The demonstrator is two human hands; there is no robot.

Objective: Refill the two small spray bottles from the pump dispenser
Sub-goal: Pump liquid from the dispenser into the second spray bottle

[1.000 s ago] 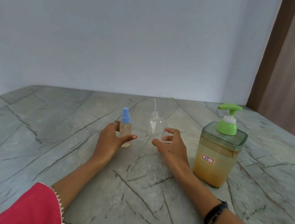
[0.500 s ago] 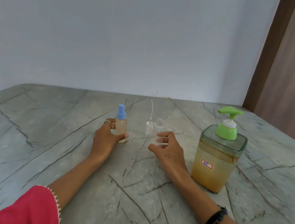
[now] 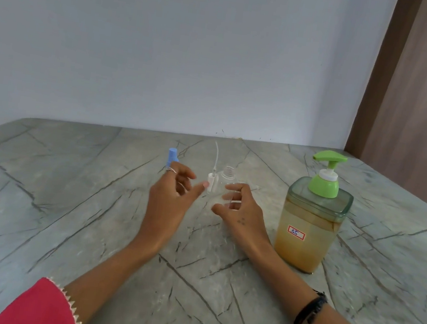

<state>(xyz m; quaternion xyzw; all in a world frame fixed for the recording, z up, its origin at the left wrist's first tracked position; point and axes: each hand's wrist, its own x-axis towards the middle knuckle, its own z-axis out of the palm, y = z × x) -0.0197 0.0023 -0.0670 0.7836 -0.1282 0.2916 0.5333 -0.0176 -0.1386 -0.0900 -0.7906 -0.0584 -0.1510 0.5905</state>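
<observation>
Pump dispenser (image 3: 313,222), right side of tabletop (image 3: 38,192), mostly full of amber liquid. Clear spray bottle (image 3: 228,176) uncapped mid-tabletop, contents unreadable from here; my right hand (image 3: 241,212) loosely curled beside it, contact unclear. Blue-capped bottle (image 3: 172,154) mostly hidden behind left hand (image 3: 168,199), fingers spread, holding nothing.

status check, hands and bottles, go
Left hand open, thumb by the white spray head. Right hand curled round the uncapped clear bottle. Blue-capped bottle behind left hand. Pump dispenser untouched.
</observation>
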